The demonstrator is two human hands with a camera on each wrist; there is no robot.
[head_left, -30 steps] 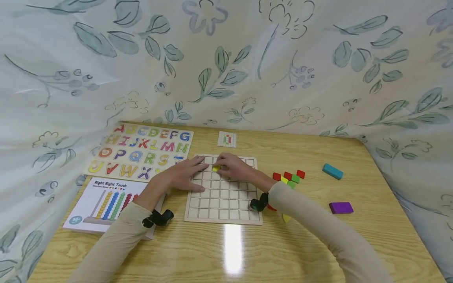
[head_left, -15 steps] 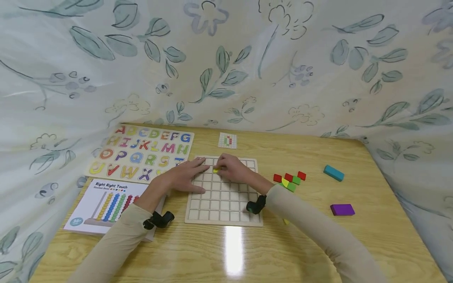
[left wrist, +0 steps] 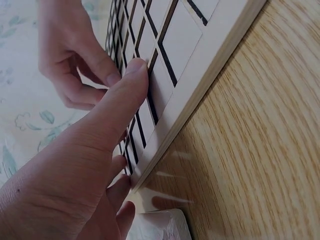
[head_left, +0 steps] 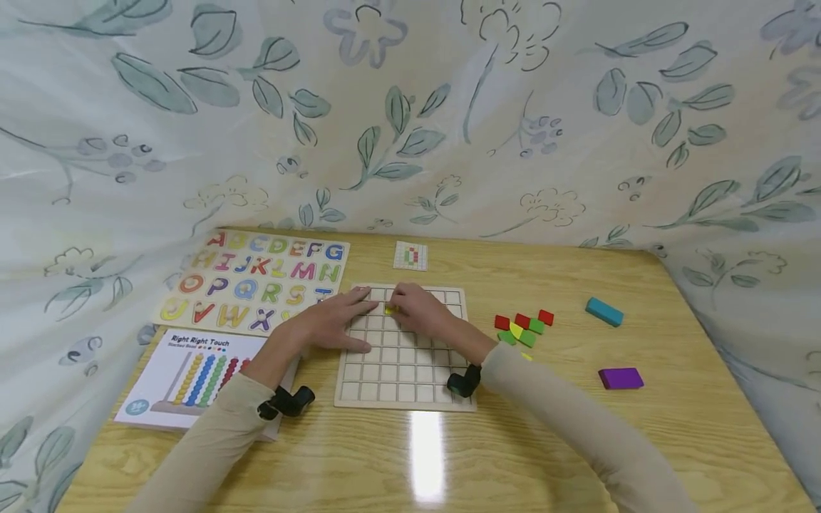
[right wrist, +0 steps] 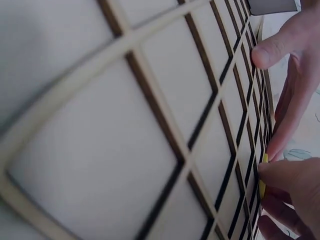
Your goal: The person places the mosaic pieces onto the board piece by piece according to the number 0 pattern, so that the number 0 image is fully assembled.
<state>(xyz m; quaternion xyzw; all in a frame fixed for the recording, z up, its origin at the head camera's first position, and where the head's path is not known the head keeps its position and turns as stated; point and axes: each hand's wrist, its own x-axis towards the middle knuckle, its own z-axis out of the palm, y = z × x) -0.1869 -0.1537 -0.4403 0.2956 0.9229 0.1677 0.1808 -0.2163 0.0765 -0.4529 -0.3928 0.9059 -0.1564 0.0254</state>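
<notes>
A yellow piece (head_left: pixel 389 311) is being pinched between the fingers of the right hand (head_left: pixel 418 308) over the far left part of the wooden grid board (head_left: pixel 407 392); whether it is being seated in a cell cannot be told. The board's left side is being touched by the left hand (head_left: pixel 330 318), its fingers being held spread. Loose coloured pieces (head_left: pixel 517 330) are being supported by the table (head_left: pixel 545 274) near the board's right side.
</notes>
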